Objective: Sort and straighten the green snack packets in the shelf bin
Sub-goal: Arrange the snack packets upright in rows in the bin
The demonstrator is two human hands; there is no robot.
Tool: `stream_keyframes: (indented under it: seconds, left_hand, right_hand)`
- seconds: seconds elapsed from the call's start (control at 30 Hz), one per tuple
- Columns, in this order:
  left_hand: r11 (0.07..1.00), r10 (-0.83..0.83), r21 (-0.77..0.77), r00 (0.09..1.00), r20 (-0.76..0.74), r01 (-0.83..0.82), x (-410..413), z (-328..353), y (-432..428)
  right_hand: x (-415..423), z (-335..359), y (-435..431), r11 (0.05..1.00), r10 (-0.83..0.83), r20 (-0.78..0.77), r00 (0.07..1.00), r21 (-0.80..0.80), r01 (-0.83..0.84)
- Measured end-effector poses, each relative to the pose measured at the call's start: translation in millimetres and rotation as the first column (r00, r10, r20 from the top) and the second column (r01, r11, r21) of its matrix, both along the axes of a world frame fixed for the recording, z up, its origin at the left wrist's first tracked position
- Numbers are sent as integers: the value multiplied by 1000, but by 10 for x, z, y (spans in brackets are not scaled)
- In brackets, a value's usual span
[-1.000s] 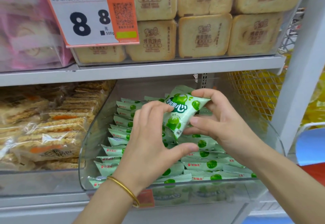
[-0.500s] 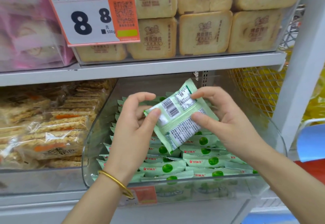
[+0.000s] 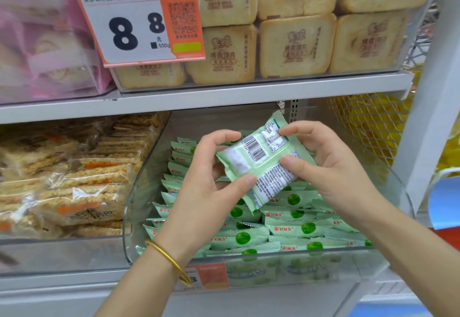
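Observation:
A green snack packet (image 3: 261, 161) hangs tilted above the clear shelf bin (image 3: 139, 217), its back with the barcode facing me. My left hand (image 3: 206, 192) pinches its lower left edge between thumb and fingers. My right hand (image 3: 331, 167) grips its right side, thumb on the back and fingers on the top corner. Below, several green packets (image 3: 296, 229) lie in rows in the bin, a neat upright row on the left and flatter ones on the right.
A bin of rice-cracker packs (image 3: 74, 179) stands to the left. The shelf above carries toast-slice packs (image 3: 296, 47) and a price tag reading 8.8 (image 3: 139, 20). A white upright post (image 3: 428, 117) and yellow mesh (image 3: 368, 127) bound the right side.
The packet was turned over from its green printed front to its barcode back. Both hands shifted their grip and lifted it slightly above the bin.

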State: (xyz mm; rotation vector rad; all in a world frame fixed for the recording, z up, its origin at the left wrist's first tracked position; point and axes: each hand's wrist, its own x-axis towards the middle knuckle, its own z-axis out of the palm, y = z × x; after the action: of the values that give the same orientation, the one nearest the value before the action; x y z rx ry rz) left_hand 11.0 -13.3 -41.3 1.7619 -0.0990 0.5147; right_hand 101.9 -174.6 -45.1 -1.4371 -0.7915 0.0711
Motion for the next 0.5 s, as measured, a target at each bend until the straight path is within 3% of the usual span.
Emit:
stream_keyframes:
  seconds: [0.1,0.23,0.3,0.4,0.5]
  left_hand:
    - [989,33,-144,996,-87,-45,29,-25,8]
    - [924,146,-312,957,-251,-222,136,-74,54]
    - [895,154,-364,943,-294,-259,202,-70,74]
    - [848,42,-485,941,-336,-211,316,-21,47]
    - [759,-30,-618,938,-346,-204,466,24,54]
  right_hand:
    - [21,-13,-10,1000,5,-74,997,2,-5]
    - [75,22,-55,996,86,-239,967,36,-79]
    - [80,11,-31,997,1,-110,994,-75,-9]
    - [119,18,17,963,-103,184,977,-226,144]
    - [233,21,45,896,-200,492,848,-258,361]
